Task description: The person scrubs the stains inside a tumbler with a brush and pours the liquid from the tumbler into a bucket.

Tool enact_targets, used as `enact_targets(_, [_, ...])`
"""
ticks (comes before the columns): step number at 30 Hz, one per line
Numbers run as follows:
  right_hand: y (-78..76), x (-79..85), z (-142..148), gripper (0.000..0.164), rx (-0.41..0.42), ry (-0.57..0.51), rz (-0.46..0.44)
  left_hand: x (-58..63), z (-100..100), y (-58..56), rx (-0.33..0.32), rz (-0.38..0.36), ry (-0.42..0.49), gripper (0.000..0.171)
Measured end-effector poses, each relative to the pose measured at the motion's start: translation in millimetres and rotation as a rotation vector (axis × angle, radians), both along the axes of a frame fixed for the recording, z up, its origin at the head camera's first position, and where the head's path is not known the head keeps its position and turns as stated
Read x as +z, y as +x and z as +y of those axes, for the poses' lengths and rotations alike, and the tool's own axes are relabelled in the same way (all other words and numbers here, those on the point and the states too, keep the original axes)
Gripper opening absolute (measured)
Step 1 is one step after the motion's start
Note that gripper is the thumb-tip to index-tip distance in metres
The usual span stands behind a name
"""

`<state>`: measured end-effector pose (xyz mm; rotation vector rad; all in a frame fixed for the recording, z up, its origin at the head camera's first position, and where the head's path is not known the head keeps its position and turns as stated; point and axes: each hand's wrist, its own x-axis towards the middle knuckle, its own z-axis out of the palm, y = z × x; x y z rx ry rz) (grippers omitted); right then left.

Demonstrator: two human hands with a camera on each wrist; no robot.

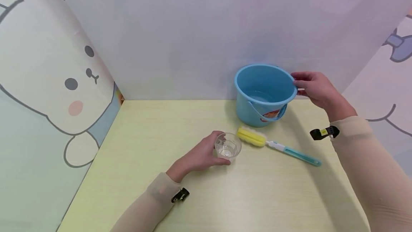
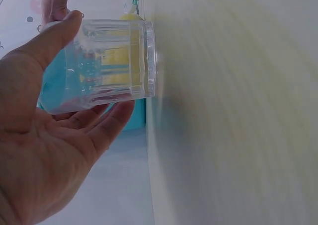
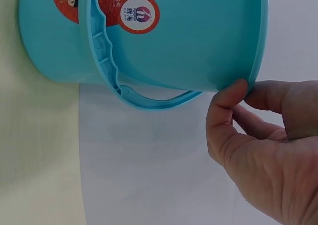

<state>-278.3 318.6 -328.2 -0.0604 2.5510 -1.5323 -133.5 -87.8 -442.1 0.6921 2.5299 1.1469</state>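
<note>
Gripping a clear glass [image 1: 228, 149] and a blue bucket [image 1: 245, 110] at once

The left forearm slants in from the lower edge towards the table's middle; its hand [image 1: 201, 155] is curled round the glass, thumb on the near side, fingers on the far side; the glass is upright, its base at or just above the pale table [image 1: 145, 139], though I cannot tell whether it touches. The right arm stretches up from the lower right corner, wrist bent inward; its hand [image 1: 317, 87] pinches the bucket's right rim between thumb and fingers.

The bucket stands upright at the table's back, near the plain wall [image 1: 161, 38]; its handle [image 1: 268, 118] hangs down the near side, across a red sticker [image 3: 139, 15]; a yellow-headed brush [image 1: 252, 137] lies between glass and bucket, its head just beside the glass, its turquoise grip pointing right and nearer the person.
</note>
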Motion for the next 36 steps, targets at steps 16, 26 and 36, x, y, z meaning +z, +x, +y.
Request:
enact_targets(16, [0.8, 0.7, -7.3, 0.058, -0.008, -0.039, 0.002, 30.9, -18.2, -13.0, 0.057, 0.039, 0.072, 0.095])
enact_targets(26, [2.4, 4.0, -4.7, 0.062, 0.045, -0.057, -0.040, 48.2, -30.7, -31.5, 0.084, 0.087, 0.078, 0.094])
enact_targets(36, [-0.5, 1.8, -3.9, 0.065, 0.068, -0.151, -0.081, 66.6, -40.2, -55.2, 0.127, 0.116, 0.086, 0.094])
